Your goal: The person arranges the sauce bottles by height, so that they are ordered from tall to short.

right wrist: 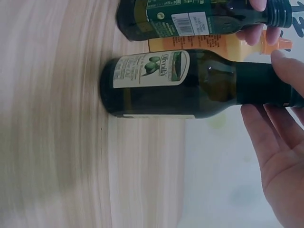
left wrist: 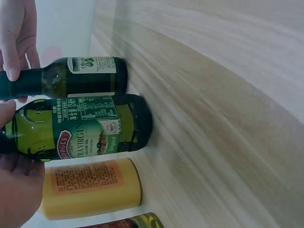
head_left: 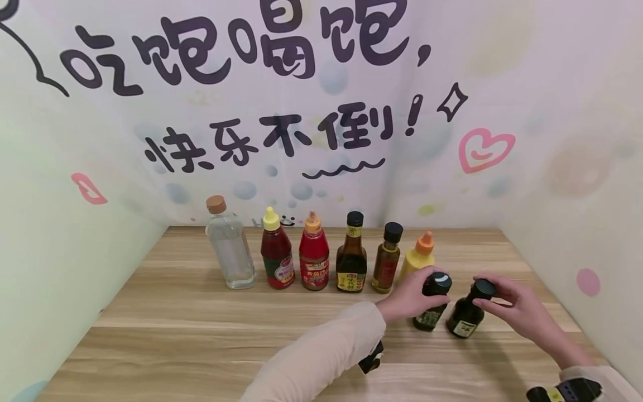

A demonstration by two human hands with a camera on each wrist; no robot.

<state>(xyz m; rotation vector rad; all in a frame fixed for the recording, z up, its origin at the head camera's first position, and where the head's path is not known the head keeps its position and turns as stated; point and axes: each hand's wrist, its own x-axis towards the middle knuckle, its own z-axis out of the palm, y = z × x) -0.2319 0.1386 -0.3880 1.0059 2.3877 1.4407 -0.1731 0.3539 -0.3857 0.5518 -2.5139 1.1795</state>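
Observation:
My left hand (head_left: 413, 297) grips a green olive oil bottle (head_left: 430, 317) around its neck, just under the dark cap. A green label reading extra virgin olive oil faces the left wrist view on this bottle (left wrist: 90, 130). Beside it, my right hand (head_left: 519, 308) holds a second, darker olive oil bottle (head_left: 465, 317) by its neck, thumb on one side and fingers on the other. This bottle (right wrist: 152, 85) has a pale label with green olives. Both bottles stand close together at the right of the wooden table (head_left: 191, 340).
Behind and left of my hands stands a row: a yellow squeeze bottle (head_left: 417, 260), a small brown bottle (head_left: 386, 262), a soy sauce bottle (head_left: 351, 257), two red sauce bottles (head_left: 314, 257) (head_left: 277, 257) and a clear glass bottle (head_left: 231, 248). A printed cloth wall (head_left: 351, 184) closes the back.

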